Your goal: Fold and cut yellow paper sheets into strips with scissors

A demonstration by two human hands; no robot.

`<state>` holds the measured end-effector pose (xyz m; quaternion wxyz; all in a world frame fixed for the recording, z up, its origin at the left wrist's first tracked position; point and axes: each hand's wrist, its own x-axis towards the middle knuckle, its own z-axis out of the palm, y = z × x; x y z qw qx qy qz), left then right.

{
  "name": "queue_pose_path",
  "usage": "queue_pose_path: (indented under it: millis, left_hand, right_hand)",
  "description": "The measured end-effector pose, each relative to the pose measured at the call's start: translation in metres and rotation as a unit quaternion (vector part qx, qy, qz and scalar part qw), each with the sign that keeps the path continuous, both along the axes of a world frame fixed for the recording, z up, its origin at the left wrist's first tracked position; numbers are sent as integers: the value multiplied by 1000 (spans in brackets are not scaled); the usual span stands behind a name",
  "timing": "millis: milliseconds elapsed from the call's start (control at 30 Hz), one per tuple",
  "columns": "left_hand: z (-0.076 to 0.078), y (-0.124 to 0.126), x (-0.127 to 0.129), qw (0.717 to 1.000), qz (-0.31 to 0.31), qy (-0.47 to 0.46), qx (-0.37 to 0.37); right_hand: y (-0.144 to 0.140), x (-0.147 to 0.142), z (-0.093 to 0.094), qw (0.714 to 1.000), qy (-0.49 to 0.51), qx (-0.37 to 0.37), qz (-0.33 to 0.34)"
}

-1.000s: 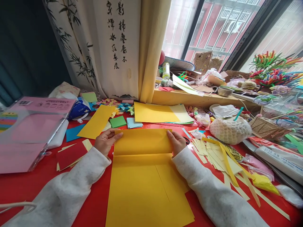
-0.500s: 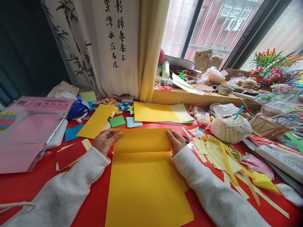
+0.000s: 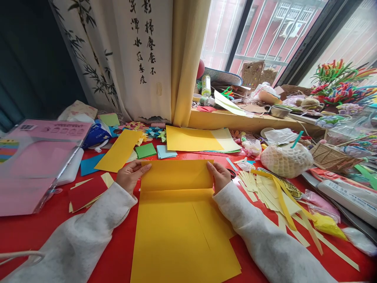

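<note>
My left hand (image 3: 131, 177) pinches the upper left corner of a yellow paper sheet (image 3: 176, 175) between thumb and fingers. Its upper right corner is pinched by my right hand (image 3: 219, 176). The strip between my hands is raised, its lower edge along a straight line across the yellow paper beneath; whether that line is a fold or a separate piece's edge I cannot tell. More yellow paper (image 3: 165, 236) lies flat toward me, with a thin slanting line on its right part. Close to my right hand, the black handle of what looks like scissors (image 3: 232, 174) shows partly.
Red card (image 3: 89, 192), a yellow sheet (image 3: 119, 151) and green squares (image 3: 145, 150) lie left and behind. A yellow sheet stack (image 3: 191, 138) lies at the back. Cream paper strips (image 3: 265, 192) and a net-wrapped round thing with a straw (image 3: 287, 160) are on the right.
</note>
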<state>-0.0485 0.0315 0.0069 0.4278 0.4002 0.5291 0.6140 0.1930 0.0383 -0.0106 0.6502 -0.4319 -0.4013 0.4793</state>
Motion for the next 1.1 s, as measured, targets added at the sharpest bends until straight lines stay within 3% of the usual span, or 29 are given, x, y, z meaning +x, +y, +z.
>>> queue_pose_path:
  millis: [567, 1100]
  left_hand:
    - [3, -1, 2, 998, -11, -54, -8]
    - [-5, 2, -4, 999, -37, -29, 14]
  right_hand:
    - [0, 1, -1, 1000, 9, -1, 10]
    - [4, 1, -3, 1000, 23, -4, -19]
